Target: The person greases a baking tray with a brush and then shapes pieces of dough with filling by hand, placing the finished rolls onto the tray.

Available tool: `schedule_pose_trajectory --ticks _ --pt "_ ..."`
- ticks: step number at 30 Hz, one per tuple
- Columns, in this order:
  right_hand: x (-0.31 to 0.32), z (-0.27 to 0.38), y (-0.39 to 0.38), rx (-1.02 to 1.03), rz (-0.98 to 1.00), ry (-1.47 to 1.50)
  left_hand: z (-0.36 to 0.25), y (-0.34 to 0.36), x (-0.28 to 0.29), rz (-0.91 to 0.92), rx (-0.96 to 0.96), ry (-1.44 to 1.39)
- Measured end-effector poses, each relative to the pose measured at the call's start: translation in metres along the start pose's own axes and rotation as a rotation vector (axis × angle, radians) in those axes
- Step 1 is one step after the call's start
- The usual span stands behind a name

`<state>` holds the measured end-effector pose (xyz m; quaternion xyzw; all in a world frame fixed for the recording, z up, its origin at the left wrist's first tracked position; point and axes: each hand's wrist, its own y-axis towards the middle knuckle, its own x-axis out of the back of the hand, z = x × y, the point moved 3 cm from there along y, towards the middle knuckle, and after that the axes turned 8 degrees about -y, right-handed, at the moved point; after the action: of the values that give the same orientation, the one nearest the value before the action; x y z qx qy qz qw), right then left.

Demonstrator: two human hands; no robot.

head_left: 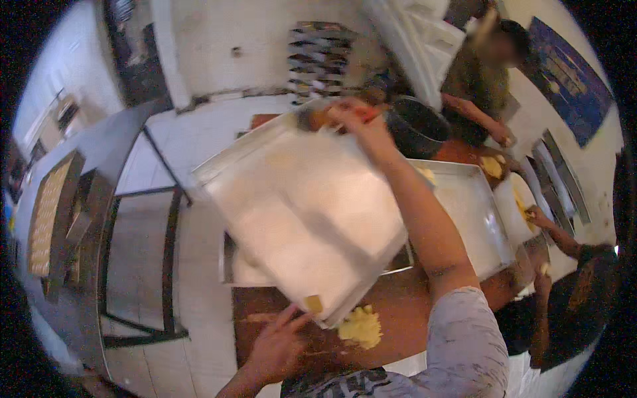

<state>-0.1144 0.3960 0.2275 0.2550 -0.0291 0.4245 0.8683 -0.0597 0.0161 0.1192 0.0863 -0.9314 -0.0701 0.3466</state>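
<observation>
A large shallow metal baking tray [292, 205] lies aslant in front of me, over other trays. At its far edge my right hand [365, 129] is closed on a blurred red-and-brown thing that looks like a brush [320, 119]. My left hand [275, 348] is by the tray's near corner, fingers stretched out and apart, their tips at the rim. A small yellowish-brown square [313, 304] shows at that corner. Just right of it, a heap of crumbly yellow dough [360, 328] sits on the reddish-brown tabletop [405, 302].
A second tray [464, 212] lies to the right, and a dark round pot [415, 126] stands behind it. Two co-workers [481, 79] [577, 298] handle yellow dough [524, 202] at the table's right side. To the left, a dark-framed table [123, 142] holds a tray of small pieces [53, 215].
</observation>
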Motion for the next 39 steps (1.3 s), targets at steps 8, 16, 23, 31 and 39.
schedule_pose_trajectory --ticks 8,16,23,31,39 --pt "0.313 -0.067 0.006 -0.075 -0.652 -0.806 0.023 -0.087 0.007 -0.731 0.623 -0.359" --pt "0.307 -0.176 0.012 -0.388 -0.051 -1.042 -0.050 -0.084 -0.029 -0.879 0.735 -0.114" --pt "0.292 -0.130 0.002 -0.312 -0.236 -0.676 -0.053 -0.047 -0.038 -0.890 0.282 -0.851" --pt "0.129 0.052 -0.195 0.265 0.073 0.205 -0.090 0.085 -0.075 -0.959 0.397 -0.801" --pt "0.039 0.075 -0.263 -0.266 -0.148 1.155 -0.146 0.136 -0.079 -0.536 -0.082 0.220"
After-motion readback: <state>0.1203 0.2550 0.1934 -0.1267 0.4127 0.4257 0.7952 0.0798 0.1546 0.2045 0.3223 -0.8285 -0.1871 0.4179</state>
